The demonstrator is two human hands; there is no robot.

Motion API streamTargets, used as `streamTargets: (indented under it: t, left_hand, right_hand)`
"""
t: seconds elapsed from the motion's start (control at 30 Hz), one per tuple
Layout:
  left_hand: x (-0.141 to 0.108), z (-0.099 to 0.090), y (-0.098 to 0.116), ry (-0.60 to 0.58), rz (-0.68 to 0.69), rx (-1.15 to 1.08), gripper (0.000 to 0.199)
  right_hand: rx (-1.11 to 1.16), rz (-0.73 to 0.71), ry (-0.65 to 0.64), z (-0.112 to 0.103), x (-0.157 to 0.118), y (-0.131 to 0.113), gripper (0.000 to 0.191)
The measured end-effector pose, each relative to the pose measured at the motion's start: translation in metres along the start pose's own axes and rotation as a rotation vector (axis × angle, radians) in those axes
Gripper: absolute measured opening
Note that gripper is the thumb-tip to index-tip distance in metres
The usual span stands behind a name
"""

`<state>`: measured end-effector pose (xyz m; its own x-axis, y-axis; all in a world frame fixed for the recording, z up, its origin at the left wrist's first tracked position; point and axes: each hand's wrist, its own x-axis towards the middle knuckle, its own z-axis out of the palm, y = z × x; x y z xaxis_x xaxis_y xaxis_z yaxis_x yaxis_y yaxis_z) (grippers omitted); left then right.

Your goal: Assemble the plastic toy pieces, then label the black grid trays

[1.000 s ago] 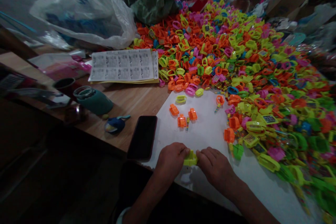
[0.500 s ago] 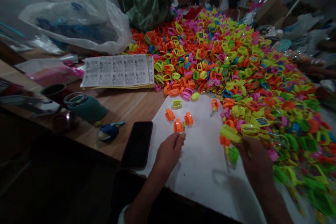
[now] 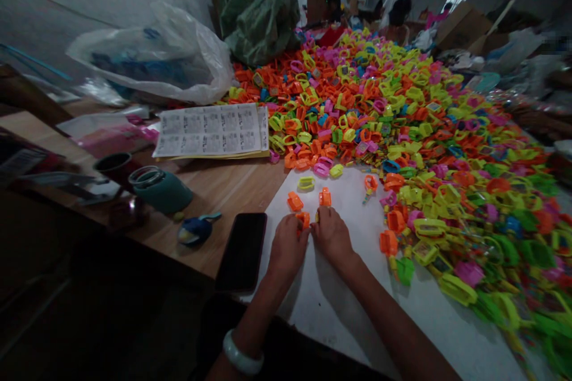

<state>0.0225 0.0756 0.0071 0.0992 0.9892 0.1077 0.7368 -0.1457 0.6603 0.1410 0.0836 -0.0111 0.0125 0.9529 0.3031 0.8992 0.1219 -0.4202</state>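
Observation:
My left hand (image 3: 287, 244) is closed, its fingertips on an orange plastic piece (image 3: 304, 218) shaped like a toy watch, lying on the white sheet (image 3: 344, 286). Close beside it, my right hand (image 3: 333, 235) has its fingers bent together and pointing down; what they pinch is mostly hidden, with a small yellow bit (image 3: 317, 216) showing at their edge. Just beyond the right fingers lies a second orange piece (image 3: 325, 196), and a third orange piece (image 3: 295, 201) is past the left hand. A yellow looped piece (image 3: 306, 184) rests farther back.
A large heap of coloured plastic toy pieces (image 3: 357, 113) spreads across the back and right. On the left are a black phone (image 3: 241, 250), a blue bird-like object (image 3: 195, 231), a teal jar (image 3: 163, 190), printed label sheets (image 3: 210, 131) and a clear plastic bag (image 3: 196, 65). People (image 3: 395, 3) are in the background.
My right hand has moved left from the heap's edge to beside my left hand; the yellow piece it held is out of it. My left hand now touches the orange piece.

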Motion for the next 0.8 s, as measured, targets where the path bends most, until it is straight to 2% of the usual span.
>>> streamTargets:
  t: [0.07,0.17,0.3,0.37,0.47,0.53,0.67,0.8]
  left_hand:
    - [-0.01,-0.01,-0.004,-0.088,0.049,-0.045,0.006]
    - [-0.025,-0.021,-0.006,-0.2,0.162,-0.132,0.008]
    - [-0.044,-0.024,-0.003,-0.28,0.281,-0.247,0.024]
    - [-0.052,-0.023,-0.001,-0.303,0.314,-0.24,0.028]
    - [-0.06,-0.021,0.003,-0.306,0.372,-0.19,0.029]
    - [-0.064,-0.02,0.004,-0.283,0.402,-0.153,0.029]
    - [-0.066,-0.018,0.004,-0.23,0.442,-0.104,0.029]
    - [-0.067,-0.017,0.005,-0.244,0.465,-0.077,0.03]
  right_hand:
    - [0.011,0.007,-0.019,-0.003,-0.006,0.008,0.015]
    - [0.073,-0.02,-0.063,-0.02,-0.025,0.022,0.022]
    - [0.373,-0.097,-0.147,-0.049,-0.058,0.029,0.019]
    - [0.461,-0.085,-0.174,-0.062,-0.072,0.025,0.017]
    - [0.455,-0.063,-0.224,-0.073,-0.085,0.02,0.021]
    - [0.428,-0.101,-0.243,-0.076,-0.089,0.019,0.022]
    - [0.369,-0.18,-0.211,-0.075,-0.091,0.024,0.024]
    - [0.328,-0.226,-0.196,-0.069,-0.092,0.033,0.026]
